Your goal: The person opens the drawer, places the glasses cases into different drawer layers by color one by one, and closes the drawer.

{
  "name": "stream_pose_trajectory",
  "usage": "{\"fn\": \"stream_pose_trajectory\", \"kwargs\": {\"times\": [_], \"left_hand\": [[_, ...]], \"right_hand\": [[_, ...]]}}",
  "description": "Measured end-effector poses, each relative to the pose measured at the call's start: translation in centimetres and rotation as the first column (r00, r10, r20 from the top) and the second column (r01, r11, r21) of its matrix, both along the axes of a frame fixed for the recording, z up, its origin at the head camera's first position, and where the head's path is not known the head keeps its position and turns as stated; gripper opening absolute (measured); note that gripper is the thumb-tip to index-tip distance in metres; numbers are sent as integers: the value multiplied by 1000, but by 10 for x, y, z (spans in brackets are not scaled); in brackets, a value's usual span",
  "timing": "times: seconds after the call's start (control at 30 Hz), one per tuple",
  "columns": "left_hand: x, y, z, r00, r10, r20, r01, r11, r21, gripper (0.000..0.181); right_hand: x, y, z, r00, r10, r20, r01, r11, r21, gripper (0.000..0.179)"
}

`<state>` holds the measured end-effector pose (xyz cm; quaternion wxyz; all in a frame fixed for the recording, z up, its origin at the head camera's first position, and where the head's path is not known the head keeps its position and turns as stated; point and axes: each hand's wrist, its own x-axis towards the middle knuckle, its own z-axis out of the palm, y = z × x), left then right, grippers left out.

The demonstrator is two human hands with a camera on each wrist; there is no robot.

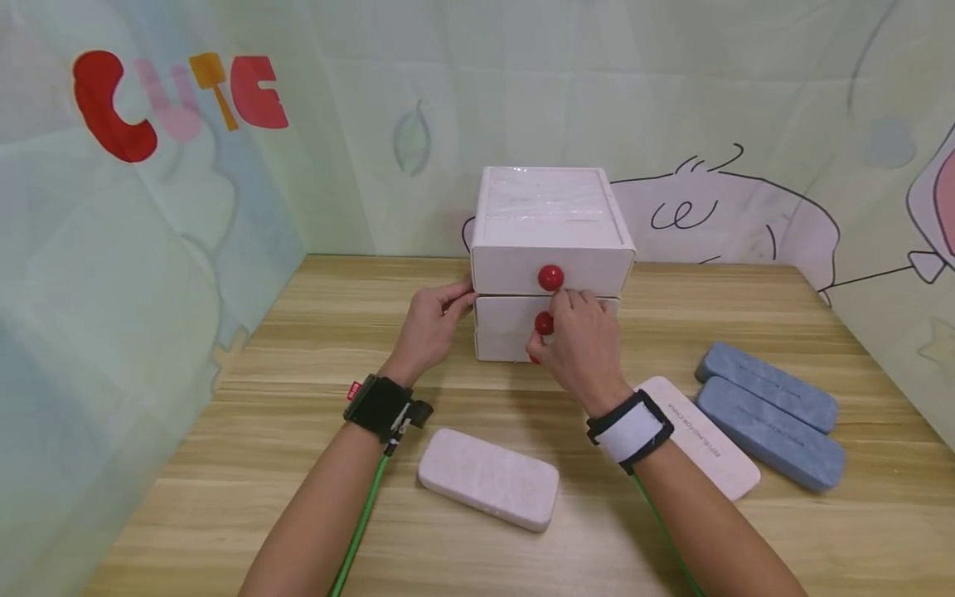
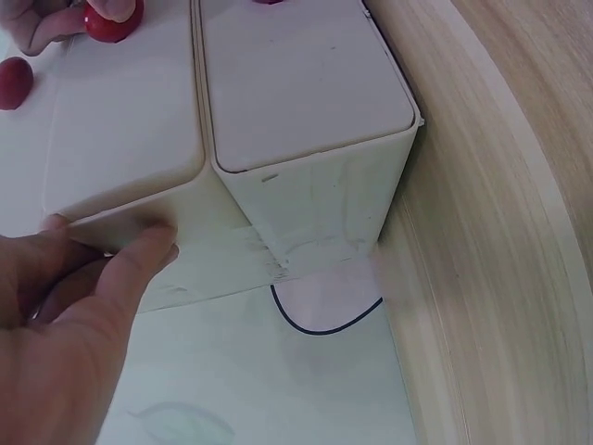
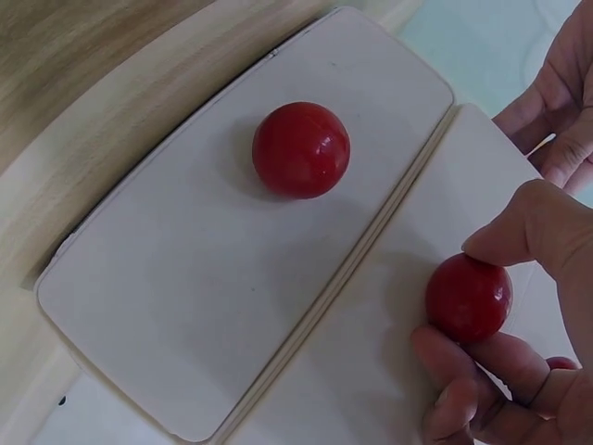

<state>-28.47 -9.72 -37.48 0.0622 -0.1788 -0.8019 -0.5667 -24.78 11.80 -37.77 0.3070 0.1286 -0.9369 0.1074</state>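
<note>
A white stacked drawer unit [image 1: 553,211] with red ball knobs stands at the back of the table. My right hand [image 1: 585,348] is at its front, pinching the middle red knob [image 3: 469,298] between thumb and fingers. Above it shows the top knob [image 1: 550,277]; the bottom knob [image 3: 301,150] sits on the lowest drawer front [image 3: 222,250], mostly hidden in the head view. Against the unit's left side rests my left hand [image 1: 429,327], its fingertips [image 2: 157,243] touching the side wall near the front edge.
A pale pinkish oblong case [image 1: 488,478] lies in front, between my forearms. Right of my right wrist lie a white case [image 1: 701,439] with printed lettering and two blue cases [image 1: 772,431] side by side. A printed cloth backdrop [image 1: 358,149] rises behind the wooden table [image 1: 298,398].
</note>
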Motion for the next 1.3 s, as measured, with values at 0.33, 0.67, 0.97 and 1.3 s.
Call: {"fn": "stream_pose_trajectory", "kwargs": {"times": [0.33,0.67,0.97,1.3], "left_hand": [[1,1,0,1000,-3,4,3,1000,6,37],[2,2,1,1000,-4,7,4,1000,18,37],[3,2,2,1000,2,3,-2,1000,9,37],[3,2,2,1000,1,3,-1,1000,15,36]], "right_hand": [[0,0,0,1000,2,-10,-2,1000,15,30],[-1,3,2,998,28,-50,-26,999,46,29],[-1,5,4,999,21,-44,-17,996,92,29],[-2,7,5,999,17,-38,-13,993,117,30]]}}
